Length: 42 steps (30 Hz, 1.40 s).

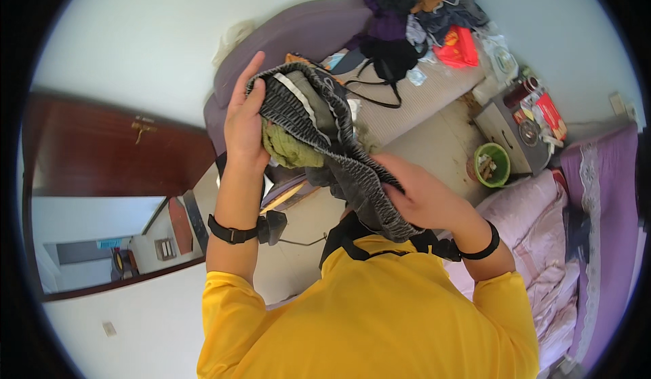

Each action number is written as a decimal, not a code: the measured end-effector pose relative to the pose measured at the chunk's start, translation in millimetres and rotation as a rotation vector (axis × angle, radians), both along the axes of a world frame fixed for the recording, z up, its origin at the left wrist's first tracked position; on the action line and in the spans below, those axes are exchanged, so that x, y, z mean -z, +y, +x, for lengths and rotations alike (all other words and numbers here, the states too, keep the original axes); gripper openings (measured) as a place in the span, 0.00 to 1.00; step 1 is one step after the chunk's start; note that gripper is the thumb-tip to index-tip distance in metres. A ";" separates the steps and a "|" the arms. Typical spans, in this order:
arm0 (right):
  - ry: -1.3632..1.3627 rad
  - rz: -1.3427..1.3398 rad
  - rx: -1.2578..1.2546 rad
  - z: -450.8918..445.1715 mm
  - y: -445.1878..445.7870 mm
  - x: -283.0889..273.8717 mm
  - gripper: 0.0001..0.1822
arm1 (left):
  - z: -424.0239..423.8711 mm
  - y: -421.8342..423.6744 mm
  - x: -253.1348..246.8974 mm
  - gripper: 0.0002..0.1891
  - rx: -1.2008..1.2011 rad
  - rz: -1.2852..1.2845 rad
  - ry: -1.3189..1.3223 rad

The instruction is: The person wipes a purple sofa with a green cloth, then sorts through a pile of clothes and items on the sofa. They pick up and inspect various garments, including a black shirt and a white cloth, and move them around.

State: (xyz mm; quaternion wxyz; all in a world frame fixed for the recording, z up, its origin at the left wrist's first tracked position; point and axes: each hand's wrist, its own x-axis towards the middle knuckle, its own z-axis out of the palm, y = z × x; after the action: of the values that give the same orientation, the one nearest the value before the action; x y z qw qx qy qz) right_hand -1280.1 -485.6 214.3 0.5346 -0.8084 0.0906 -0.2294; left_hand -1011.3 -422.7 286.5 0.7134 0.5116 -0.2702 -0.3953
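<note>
Between my hands a dark grey garment [368, 188] with a gathered elastic waistband is held up in front of my chest. My left hand [246, 119] grips the far left end of the waistband, thumb over the edge and a finger pointing up. The right hand [419, 191] holds the near right part of the band, with some fingers hidden in the cloth. The waistband gapes, showing a pale strip and grey-green lining inside. A green cloth [290, 145] hangs just below the band beside my left palm; whether it belongs to the garment I cannot tell.
Beyond my hands stands a purple sofa [290, 28] piled with clothes [407, 2] and a red bag [457, 48]. To the right are a bedside cabinet [501, 135], a green waste bin [492, 165] and a bed with pink bedding [524, 221]. A brown door [117, 145] is at left.
</note>
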 end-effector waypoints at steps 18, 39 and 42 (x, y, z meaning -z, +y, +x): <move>-0.075 -0.274 0.862 189.8 -60.3 81.8 0.48 | 50.6 -121.6 -4.9 0.16 0.437 0.019 0.368; 0.350 -0.479 0.765 206.9 -182.2 30.6 0.22 | 212.8 -253.7 20.2 0.21 0.523 0.032 0.328; 0.285 -0.888 0.443 198.4 -224.2 -21.4 0.19 | 243.8 -268.8 17.7 0.20 0.563 0.144 -0.114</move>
State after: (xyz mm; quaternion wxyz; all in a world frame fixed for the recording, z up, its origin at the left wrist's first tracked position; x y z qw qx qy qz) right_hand -1081.7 -709.8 235.7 0.0608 -0.9420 0.2253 -0.2411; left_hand -767.5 -691.5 268.8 0.5212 0.4872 -0.4123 -0.5666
